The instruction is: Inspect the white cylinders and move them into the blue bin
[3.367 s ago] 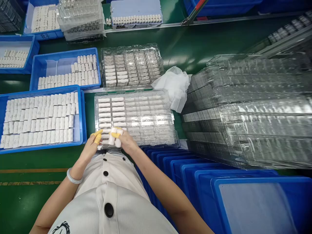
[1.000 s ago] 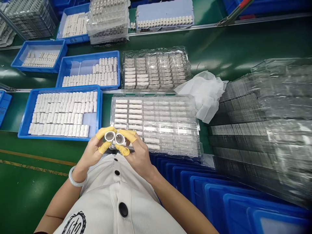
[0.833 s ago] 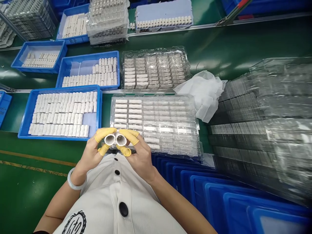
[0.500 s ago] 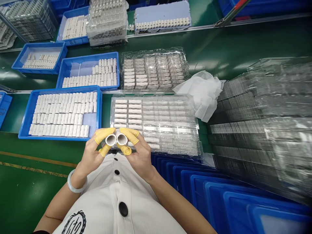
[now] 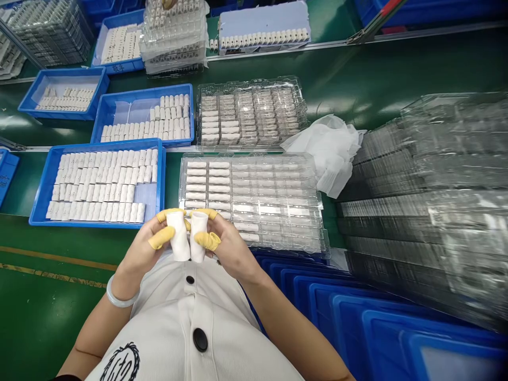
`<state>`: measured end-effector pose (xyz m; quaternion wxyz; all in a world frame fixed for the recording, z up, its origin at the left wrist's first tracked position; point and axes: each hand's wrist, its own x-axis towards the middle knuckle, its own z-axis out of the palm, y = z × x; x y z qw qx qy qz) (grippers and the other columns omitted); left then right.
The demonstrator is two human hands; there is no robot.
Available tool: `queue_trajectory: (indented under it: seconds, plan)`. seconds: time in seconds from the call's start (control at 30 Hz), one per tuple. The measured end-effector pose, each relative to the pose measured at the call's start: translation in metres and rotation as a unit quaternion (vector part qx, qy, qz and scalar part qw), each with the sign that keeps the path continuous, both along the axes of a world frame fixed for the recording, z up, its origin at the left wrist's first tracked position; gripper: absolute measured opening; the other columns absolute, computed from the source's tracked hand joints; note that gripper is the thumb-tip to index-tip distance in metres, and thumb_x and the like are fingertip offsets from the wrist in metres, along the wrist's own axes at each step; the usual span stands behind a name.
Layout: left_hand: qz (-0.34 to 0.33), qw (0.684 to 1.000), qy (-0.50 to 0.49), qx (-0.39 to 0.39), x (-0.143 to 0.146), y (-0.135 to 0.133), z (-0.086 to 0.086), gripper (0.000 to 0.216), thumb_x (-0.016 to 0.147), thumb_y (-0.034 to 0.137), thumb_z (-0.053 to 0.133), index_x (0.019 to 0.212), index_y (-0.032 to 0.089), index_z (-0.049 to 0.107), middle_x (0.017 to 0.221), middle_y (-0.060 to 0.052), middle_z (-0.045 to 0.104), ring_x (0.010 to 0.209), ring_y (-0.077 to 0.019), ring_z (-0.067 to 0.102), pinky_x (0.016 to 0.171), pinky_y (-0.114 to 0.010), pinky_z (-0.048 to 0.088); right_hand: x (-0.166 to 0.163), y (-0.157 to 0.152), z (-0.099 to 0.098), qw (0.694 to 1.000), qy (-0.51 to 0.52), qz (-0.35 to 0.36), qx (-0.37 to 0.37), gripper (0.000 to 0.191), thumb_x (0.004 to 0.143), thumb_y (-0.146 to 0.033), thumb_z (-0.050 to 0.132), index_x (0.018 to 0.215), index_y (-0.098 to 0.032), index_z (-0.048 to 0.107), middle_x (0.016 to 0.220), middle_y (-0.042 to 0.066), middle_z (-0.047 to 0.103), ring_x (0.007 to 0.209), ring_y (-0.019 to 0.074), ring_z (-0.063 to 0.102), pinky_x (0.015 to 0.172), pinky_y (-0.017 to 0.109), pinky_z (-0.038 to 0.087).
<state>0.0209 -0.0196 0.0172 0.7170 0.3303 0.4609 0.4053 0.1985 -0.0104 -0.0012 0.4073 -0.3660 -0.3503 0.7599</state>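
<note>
Two white hollow tubes stand side by side in front of my chest, a narrow gap between them. My left hand (image 5: 148, 244), in yellow finger cots, is closed on the left white tube (image 5: 179, 241). The right white tube (image 5: 198, 244) is pinched by my right hand (image 5: 224, 241), also in yellow finger cots, its thumb across the tube's side. Their side walls face me. Just beyond the hands lies a clear plastic tray (image 5: 278, 211) with white tubes in its slots. Left of it, a blue bin (image 5: 37, 196) holds rows of similar tubes.
Farther back are a second blue bin (image 5: 97, 124) and another filled clear tray (image 5: 250, 114). A crumpled white sheet (image 5: 329, 151) lies to the right. Tall stacks of clear trays (image 5: 436, 211) stand at far right, above nested blue bins (image 5: 349, 312) beside me.
Both tubes have tipped from showing me their open ends to showing their side walls. My thumbs have come up onto their near sides.
</note>
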Motion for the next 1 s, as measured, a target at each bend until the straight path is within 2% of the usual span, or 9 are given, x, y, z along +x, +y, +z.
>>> queue_trajectory:
  seconds: [0.07, 0.17, 0.23, 0.3, 0.53, 0.73, 1.0]
  plan:
    - [0.019, 0.992, -0.086, -0.093, 0.003, 0.004, -0.001, 0.033, 0.083, 0.036, 0.063, 0.108, 0.014, 0.064, 0.096, -0.010, 0.070, 0.088, -0.0231, 0.067, 0.078, -0.034, 0.055, -0.001, 0.004, 0.000, 0.988, 0.104, 0.036, -0.107, 0.043, 0.070, -0.051, 0.075, 0.090, -0.016, 0.061, 0.067, -0.002, 0.057, 0.045, 0.0045, 0.041, 0.036, 0.017, 0.037]
    - [0.072, 0.962, -0.165, -0.206, 0.010, 0.010, -0.002, 0.023, 0.090, 0.031, 0.052, 0.099, 0.012, 0.063, 0.087, -0.007, 0.069, 0.073, -0.0143, 0.067, 0.072, -0.026, 0.057, -0.002, 0.008, -0.002, 0.944, 0.222, 0.021, -0.244, 0.038, 0.077, -0.050, 0.070, 0.079, -0.012, 0.062, 0.064, -0.001, 0.060, 0.042, 0.0027, 0.044, 0.034, 0.012, 0.040]
    - [0.114, 0.943, -0.189, -0.251, 0.015, 0.012, 0.000, 0.022, 0.094, 0.026, 0.043, 0.094, 0.013, 0.061, 0.085, -0.006, 0.068, 0.068, -0.0099, 0.066, 0.066, -0.020, 0.057, -0.004, 0.010, -0.004, 0.909, 0.273, -0.009, -0.314, 0.031, 0.083, -0.042, 0.067, 0.079, -0.012, 0.061, 0.064, -0.002, 0.062, 0.043, 0.0012, 0.048, 0.036, 0.008, 0.043]
    - [0.140, 0.932, -0.193, -0.273, 0.019, 0.013, 0.003, 0.025, 0.097, 0.023, 0.036, 0.092, 0.013, 0.059, 0.085, -0.005, 0.068, 0.067, -0.0081, 0.066, 0.063, -0.017, 0.057, -0.004, 0.010, -0.005, 0.883, 0.305, -0.028, -0.355, 0.028, 0.087, -0.038, 0.062, 0.078, -0.012, 0.061, 0.061, -0.003, 0.061, 0.044, 0.0006, 0.052, 0.039, 0.005, 0.045]
    - [0.163, 0.922, -0.196, -0.293, 0.021, 0.014, 0.008, 0.030, 0.100, 0.024, 0.029, 0.097, 0.014, 0.057, 0.089, -0.005, 0.069, 0.073, -0.0081, 0.069, 0.062, -0.014, 0.058, -0.004, 0.008, -0.005, 0.849, 0.368, -0.028, -0.378, 0.031, 0.086, -0.040, 0.062, 0.085, -0.009, 0.061, 0.065, -0.002, 0.061, 0.046, 0.0005, 0.054, 0.041, 0.003, 0.048]
    - [0.169, 0.917, -0.198, -0.301, 0.022, 0.016, 0.005, 0.029, 0.100, 0.024, 0.030, 0.098, 0.014, 0.057, 0.089, -0.005, 0.069, 0.073, -0.0083, 0.069, 0.064, -0.015, 0.058, -0.003, 0.009, -0.008, 0.850, 0.372, -0.026, -0.373, 0.029, 0.082, -0.039, 0.066, 0.082, -0.011, 0.059, 0.064, -0.004, 0.059, 0.047, 0.0000, 0.053, 0.040, 0.003, 0.047]
    - [0.179, 0.915, -0.204, -0.298, 0.022, 0.016, 0.003, 0.028, 0.099, 0.022, 0.030, 0.099, 0.013, 0.057, 0.089, -0.006, 0.069, 0.075, -0.0088, 0.069, 0.066, -0.016, 0.059, -0.003, 0.011, -0.009, 0.846, 0.369, -0.022, -0.384, 0.031, 0.087, -0.042, 0.059, 0.084, -0.011, 0.059, 0.067, -0.002, 0.062, 0.047, 0.0003, 0.054, 0.040, 0.004, 0.046]
